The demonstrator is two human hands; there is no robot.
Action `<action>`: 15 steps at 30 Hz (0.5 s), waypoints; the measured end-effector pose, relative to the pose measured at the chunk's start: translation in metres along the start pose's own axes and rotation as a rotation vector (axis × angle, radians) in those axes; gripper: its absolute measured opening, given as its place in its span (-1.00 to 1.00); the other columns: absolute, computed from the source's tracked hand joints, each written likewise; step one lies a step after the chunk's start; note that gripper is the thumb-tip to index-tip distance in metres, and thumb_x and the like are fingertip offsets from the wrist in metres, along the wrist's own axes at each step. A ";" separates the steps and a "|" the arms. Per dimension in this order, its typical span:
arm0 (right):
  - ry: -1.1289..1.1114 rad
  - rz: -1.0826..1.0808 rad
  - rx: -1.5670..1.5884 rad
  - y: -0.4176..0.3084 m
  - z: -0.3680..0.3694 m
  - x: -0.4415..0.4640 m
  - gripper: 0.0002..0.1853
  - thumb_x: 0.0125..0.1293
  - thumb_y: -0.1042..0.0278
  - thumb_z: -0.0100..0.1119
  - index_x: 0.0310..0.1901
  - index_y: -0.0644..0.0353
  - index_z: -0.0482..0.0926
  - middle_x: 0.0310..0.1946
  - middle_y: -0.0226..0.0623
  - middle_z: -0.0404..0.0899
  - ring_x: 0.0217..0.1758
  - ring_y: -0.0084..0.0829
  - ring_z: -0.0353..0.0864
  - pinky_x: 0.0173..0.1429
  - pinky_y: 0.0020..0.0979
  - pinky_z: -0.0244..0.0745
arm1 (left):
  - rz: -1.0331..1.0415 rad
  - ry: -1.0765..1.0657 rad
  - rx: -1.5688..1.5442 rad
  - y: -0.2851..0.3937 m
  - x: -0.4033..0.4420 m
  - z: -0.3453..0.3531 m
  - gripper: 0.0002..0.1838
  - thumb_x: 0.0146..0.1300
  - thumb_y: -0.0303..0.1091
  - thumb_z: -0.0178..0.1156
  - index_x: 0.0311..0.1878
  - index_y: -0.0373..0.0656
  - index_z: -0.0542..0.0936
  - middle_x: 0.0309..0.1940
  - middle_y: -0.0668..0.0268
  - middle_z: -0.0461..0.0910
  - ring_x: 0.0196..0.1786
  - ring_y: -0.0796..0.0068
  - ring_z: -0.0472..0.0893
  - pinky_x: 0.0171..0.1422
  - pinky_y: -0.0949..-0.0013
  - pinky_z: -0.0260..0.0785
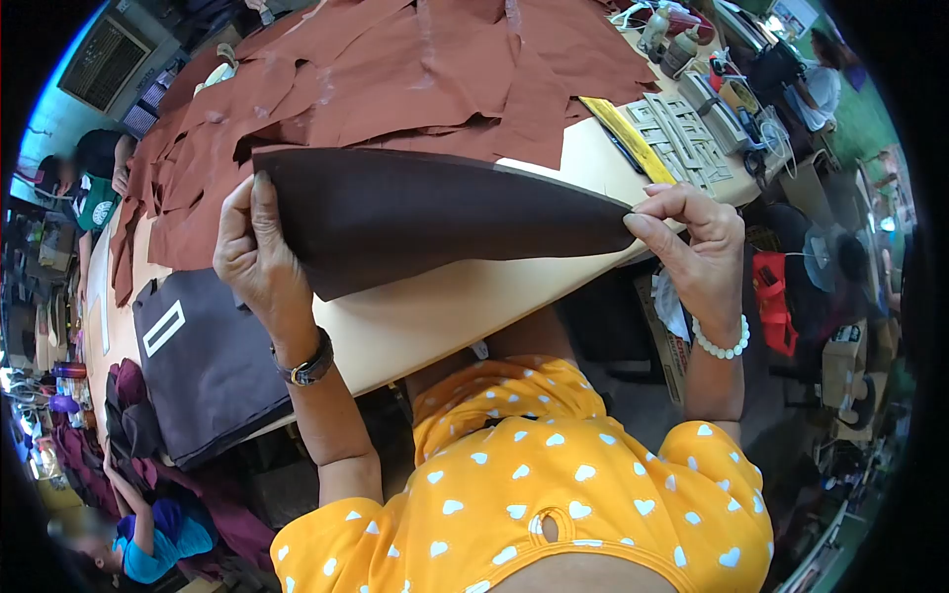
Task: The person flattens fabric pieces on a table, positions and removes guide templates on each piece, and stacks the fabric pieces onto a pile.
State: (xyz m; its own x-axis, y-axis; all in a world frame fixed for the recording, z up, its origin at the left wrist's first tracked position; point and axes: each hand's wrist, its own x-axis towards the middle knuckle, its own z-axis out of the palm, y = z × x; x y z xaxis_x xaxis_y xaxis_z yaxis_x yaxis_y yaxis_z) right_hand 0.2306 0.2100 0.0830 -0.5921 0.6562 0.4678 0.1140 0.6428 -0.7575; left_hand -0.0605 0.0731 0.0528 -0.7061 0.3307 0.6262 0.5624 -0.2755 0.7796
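A dark brown piece of cloth point(425, 212) is stretched between my two hands above the table's front edge. My left hand point(262, 247) pinches its wide left end, thumb pressed on the near face and fingers curled behind. At the narrow right tip, my right hand point(692, 242) pinches the cloth between thumb and fingers. A folded edge runs along its top. Below my left hand lies a stack of dark cloth point(213, 376), hanging partly over the table edge. On that stack rests a small white rectangular frame point(164, 328).
Large reddish-brown cloth sheets point(415, 84) cover the back of the table point(415, 331). At the right lie a yellow ruler point(628, 138), pale slotted templates point(682, 138) and bottles point(680, 51). One person point(163, 519) sits at lower left; others are farther off.
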 end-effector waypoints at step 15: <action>-0.269 0.062 -0.133 -0.006 -0.010 0.034 -0.73 0.18 0.41 0.23 -0.09 0.33 0.61 -0.53 -0.28 0.63 -0.44 -0.62 0.56 -0.25 -0.56 0.43 | 0.136 0.111 0.061 0.019 0.003 -0.001 -0.83 0.32 -0.37 0.14 -0.25 -0.31 0.60 -0.46 0.50 0.51 -0.40 0.80 0.35 -0.30 0.69 0.20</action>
State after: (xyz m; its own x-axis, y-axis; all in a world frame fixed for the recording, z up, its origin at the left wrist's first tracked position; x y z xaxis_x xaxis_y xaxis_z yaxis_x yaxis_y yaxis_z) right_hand 0.2181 0.2321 0.1079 -0.7688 0.5792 0.2713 0.2495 0.6622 -0.7066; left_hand -0.0523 0.0674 0.0694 -0.6628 0.1917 0.7238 0.6788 -0.2543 0.6889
